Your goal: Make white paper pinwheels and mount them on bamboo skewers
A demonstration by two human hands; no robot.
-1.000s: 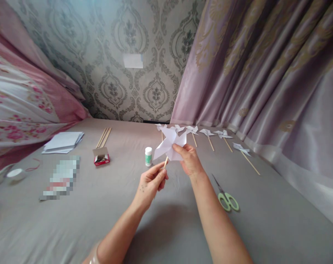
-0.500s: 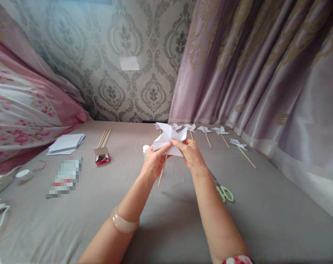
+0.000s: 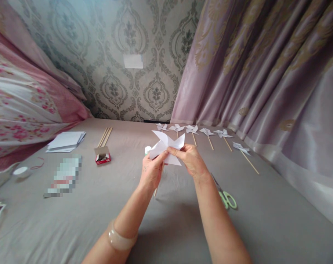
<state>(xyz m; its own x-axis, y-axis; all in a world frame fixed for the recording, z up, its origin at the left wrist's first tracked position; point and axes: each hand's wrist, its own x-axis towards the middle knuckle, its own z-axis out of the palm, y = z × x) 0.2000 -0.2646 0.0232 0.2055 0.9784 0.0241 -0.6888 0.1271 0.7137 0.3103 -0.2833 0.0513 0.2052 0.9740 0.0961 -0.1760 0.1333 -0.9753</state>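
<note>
Pinwheel [image 3: 172, 142]: raised centrally, stick [image 3: 155, 191] slanting down; fastening cannot be confirmed.
Left hand [image 3: 150, 174]: your thumb clamps the paper; other fingertips hidden.
Right hand [image 3: 193, 159]: your thumb presses near its centre.
Assembled: six pinwheels [image 3: 192, 129], far centre to right.
Unassembled: loose sticks [image 3: 108, 136], stacked sheets [image 3: 65, 141], far left.

Wht paper pinwheel [image 3: 164, 144], blades folded & flared, held up mid-scene by L hand [image 3: 152, 171] & R hand [image 3: 193, 160], its thin wooden stick [image 3: 156, 190] slanting down twd near left, partly hidden.
</note>
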